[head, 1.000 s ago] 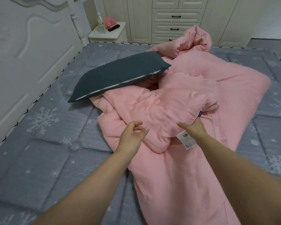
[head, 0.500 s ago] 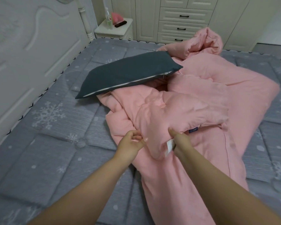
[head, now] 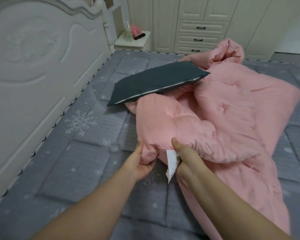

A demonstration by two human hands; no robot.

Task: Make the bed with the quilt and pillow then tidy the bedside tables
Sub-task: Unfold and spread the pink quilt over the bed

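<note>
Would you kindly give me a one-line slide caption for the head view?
Both hands, left and right, grip a corner of the crumpled pink quilt; dark pillow rests partly on it.

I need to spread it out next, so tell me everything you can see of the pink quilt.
The pink quilt looks soft and padded, with tufted stitch dimples. It lies crumpled in a heap on the grey snowflake-patterned mattress, one end bunched up toward the far side. A white care label hangs from its near edge. The dark grey pillow rests partly on it. The left hand and right hand both grip that near edge, either side of the label.
</note>
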